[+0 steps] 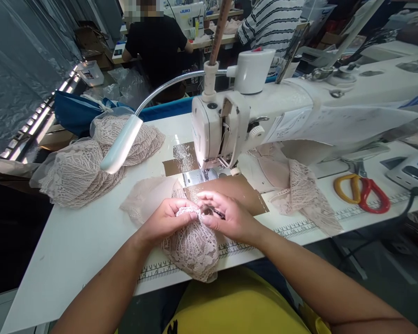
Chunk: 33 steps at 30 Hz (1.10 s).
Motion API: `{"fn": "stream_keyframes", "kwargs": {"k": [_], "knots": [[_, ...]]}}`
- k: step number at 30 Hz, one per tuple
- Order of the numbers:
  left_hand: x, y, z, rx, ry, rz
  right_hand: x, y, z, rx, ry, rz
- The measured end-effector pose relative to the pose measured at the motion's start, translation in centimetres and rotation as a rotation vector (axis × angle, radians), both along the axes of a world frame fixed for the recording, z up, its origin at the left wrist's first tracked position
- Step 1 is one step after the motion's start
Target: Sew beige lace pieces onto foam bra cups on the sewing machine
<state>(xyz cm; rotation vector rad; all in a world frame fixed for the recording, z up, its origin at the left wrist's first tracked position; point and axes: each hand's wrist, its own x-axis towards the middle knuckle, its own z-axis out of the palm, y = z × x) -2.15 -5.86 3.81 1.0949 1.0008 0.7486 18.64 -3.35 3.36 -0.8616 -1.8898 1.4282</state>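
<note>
A pale pink lace piece (195, 248) hangs over the table's front edge, below the sewing machine head (212, 125). My left hand (169, 218) pinches its upper edge between thumb and fingers. Close beside it, my right hand (226, 215) is closed around a small dark metal tool (212, 212), its thumb and fingertips at the lace edge. The tool's working end is too small to make out. Another sheer, lace-edged piece (146, 197) lies flat behind my left hand.
Stacked lace cups (80, 174) lie at the left under a lamp (121, 144). Scissors with yellow and red handles (374, 196) and more lace (303, 199) are at the right. A ruler strip (237, 250) runs along the front edge. Two people sit behind the machine.
</note>
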Motion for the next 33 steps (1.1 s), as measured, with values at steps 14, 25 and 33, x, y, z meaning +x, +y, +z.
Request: {"fn": "stream_keyframes", "kwargs": {"k": [14, 25, 33], "knots": [[-0.4, 0.2, 0.1, -0.001, 0.036, 0.052, -0.2, 0.1, -0.2, 0.265, -0.078, -0.223], [0.2, 0.0, -0.1, 0.079, 0.078, -0.061, -0.5, 0.0, -0.6, 0.522, -0.087, -0.186], [0.0, -0.3, 0.2, -0.013, 0.064, 0.077, 0.5, 0.0, -0.4, 0.396, -0.015, -0.225]]}}
